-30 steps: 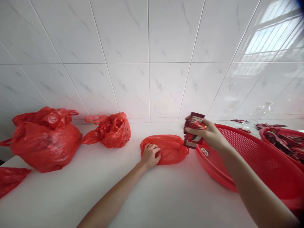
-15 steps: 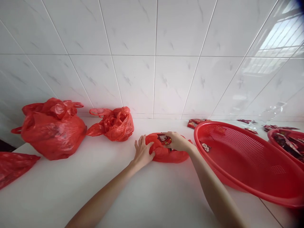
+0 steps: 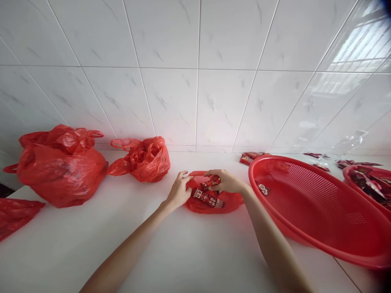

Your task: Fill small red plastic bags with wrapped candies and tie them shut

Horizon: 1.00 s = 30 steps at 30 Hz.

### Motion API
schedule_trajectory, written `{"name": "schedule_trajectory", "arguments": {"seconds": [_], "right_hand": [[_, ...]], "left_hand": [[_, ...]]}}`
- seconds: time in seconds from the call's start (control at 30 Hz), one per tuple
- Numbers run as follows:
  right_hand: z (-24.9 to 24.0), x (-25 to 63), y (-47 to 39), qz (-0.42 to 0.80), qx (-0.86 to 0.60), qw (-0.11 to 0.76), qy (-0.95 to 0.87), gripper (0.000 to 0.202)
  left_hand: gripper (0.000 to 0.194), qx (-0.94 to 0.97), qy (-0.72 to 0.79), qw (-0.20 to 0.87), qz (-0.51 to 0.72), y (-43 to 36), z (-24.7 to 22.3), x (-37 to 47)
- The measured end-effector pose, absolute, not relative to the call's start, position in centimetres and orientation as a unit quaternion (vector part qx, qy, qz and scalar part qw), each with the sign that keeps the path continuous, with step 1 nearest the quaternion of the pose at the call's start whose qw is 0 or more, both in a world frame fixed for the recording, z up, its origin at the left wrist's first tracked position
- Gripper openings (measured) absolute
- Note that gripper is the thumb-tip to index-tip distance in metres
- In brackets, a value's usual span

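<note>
I'm resting my left hand [image 3: 179, 191] at the left rim of the open red bag [image 3: 203, 208], thumb and fingers parting around the edge; whether they're pinching the film I can't tell. My right hand [image 3: 227, 181] is curving in over the bag's other side, its fingers and thumb bracketing a small packet [image 3: 211, 182]; how firmly they're gripping it isn't showing. Between my hands a long packet [image 3: 205, 197] is lying inside, so some packets are already sitting in this bag, its mouth facing up and not closed.

Right of my right hand, the perforated basket [image 3: 311, 191] is holding a lone packet [image 3: 262, 188] by its near-left wall. Loose packets [image 3: 249, 157] are lying past that hand, just behind the basket's rim, and farther right a second basket [image 3: 348, 175] is carrying heaped packets [image 3: 371, 183], all remaining outside the bag. Left of my left hand, a crumpled red bag [image 3: 149, 162] and, beyond it, a bulging red bag [image 3: 61, 175] are standing; I'm judging the bulging one full, its contents not showing.
</note>
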State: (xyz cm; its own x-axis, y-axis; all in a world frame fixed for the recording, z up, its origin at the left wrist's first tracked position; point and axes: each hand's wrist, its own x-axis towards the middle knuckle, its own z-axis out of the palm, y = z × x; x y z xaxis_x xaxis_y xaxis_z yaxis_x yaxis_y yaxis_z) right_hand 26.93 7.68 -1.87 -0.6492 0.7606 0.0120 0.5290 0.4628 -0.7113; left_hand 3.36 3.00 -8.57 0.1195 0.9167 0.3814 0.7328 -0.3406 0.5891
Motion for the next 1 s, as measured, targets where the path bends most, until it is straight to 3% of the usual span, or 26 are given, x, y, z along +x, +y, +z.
{"name": "schedule_trajectory", "arguments": {"seconds": [0.2,0.37,0.8,1.0], "right_hand": [[-1.7,26.8,7.3,0.353,-0.385,0.221,-0.824,0.024],[-1.7,26.1,7.0,0.319,-0.448,0.227,-0.803,0.041],[-2.1,25.6,7.1,0.197,-0.52,0.301,-0.775,0.047],[-2.6,25.2,6.8,0.226,-0.538,0.242,-0.775,0.045]], "left_hand": [[0.043,0.727,0.533,0.125,0.414,2.5,-6.1,3.2],[0.033,0.724,0.523,0.124,0.431,2.2,-5.5,3.4],[0.03,0.722,0.517,0.132,0.441,2.5,-3.6,3.6],[0.023,0.766,0.471,0.192,0.392,1.6,-1.8,6.4]]}}
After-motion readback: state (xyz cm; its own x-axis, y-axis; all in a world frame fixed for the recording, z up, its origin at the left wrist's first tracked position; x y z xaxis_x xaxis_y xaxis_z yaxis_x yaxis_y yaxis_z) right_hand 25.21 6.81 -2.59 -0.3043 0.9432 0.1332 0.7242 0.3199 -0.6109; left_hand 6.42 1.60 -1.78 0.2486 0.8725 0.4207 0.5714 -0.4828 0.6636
